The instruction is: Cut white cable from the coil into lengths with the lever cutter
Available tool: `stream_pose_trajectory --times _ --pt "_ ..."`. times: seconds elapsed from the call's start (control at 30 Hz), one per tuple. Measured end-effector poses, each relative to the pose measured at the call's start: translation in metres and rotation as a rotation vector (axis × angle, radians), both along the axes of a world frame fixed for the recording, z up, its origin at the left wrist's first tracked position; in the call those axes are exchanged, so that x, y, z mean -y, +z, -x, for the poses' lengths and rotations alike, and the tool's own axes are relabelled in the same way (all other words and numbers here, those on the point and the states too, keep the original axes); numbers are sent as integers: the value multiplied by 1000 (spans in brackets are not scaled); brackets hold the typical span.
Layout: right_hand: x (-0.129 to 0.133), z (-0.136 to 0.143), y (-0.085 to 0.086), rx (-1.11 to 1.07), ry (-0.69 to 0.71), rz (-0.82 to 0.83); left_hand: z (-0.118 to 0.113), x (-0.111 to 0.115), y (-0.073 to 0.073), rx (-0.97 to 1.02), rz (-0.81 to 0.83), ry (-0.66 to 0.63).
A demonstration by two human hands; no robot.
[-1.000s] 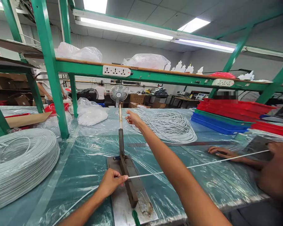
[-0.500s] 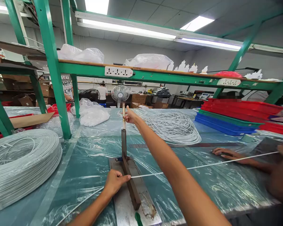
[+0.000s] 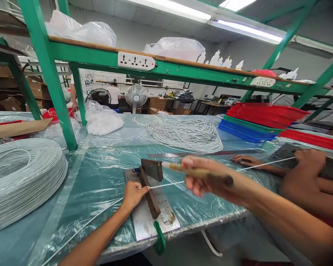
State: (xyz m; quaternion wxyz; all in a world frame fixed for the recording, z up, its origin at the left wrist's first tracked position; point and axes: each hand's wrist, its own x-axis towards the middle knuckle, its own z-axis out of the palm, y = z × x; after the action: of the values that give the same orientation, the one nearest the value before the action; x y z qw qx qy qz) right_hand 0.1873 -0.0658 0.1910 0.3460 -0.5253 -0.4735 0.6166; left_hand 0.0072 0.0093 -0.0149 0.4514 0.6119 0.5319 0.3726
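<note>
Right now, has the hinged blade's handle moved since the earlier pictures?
Yes: the handle has swung down from upright toward the person's right, judged against the metal base plate.

Above us, fluorescent tubes (image 3: 249, 31) light a panelled ceiling (image 3: 119, 16) and grey wall (image 3: 135, 37); beyond our green-framed shelf (image 3: 183, 69) we see an electric fan (image 3: 136, 98) beside cardboard boxes (image 3: 157, 103).

One cutter (image 3: 150, 197), perhaps two blue trays (image 3: 238, 133)
</note>
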Motion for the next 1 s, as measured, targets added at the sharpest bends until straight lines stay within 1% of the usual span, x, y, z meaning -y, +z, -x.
stream_pose_trajectory --times 0.07,0.17,0.23,0.33,0.43,0.57,0.8,1.0 --pt "30 -1 -17 -32 -10 94 0 0 -1 2 -6 2" --pt "59 6 -39 -68 -73 243 1 1 -1 0 -24 6" --pt "67 14 -50 -72 -78 320 1 1 -1 -4 -40 11" --pt "71 27 -63 -49 -110 397 0 2 0 -12 -62 17" --pt "70 34 -71 70 -139 362 0 2 0 -19 -75 15" --pt "72 34 -78 160 -114 275 -1 1 -1 -16 -79 8" --pt "80 32 -84 124 -118 192 -2 1 -2 -9 -72 8" --pt "81 28 -92 38 -115 189 -2 2 0 5 -72 12"
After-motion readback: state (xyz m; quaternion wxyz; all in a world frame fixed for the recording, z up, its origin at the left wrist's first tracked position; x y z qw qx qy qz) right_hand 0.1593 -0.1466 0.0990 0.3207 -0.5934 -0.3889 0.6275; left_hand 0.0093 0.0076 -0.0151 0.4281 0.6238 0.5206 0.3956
